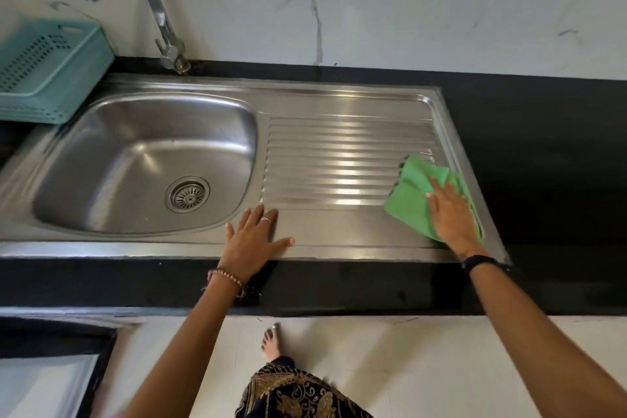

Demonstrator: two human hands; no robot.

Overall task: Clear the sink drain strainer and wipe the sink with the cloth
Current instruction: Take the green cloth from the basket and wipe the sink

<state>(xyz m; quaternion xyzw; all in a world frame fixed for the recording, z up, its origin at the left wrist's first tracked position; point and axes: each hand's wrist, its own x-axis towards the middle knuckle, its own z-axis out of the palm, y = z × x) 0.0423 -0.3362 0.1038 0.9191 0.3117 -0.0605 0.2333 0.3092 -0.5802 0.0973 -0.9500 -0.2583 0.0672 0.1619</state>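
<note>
Crumpled green cloth (412,195) at the ridged steel drainboard's (339,159) near right corner, right hand (449,210) pressing it flat-fingered, left hand (254,237) splayed on the sink (51,241) rim, round slotted strainer (187,194) in the smooth basin, teal perforated basket (44,68) far left

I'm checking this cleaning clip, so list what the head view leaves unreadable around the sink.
- Drainboard under the green cloth: covered by the cloth and the right hand.
- Drain strainer: too small to tell whether debris remains.
- Teal basket: cut off by the left edge; contents unseen.
- Dryness of the basin: lost in glare.
</note>
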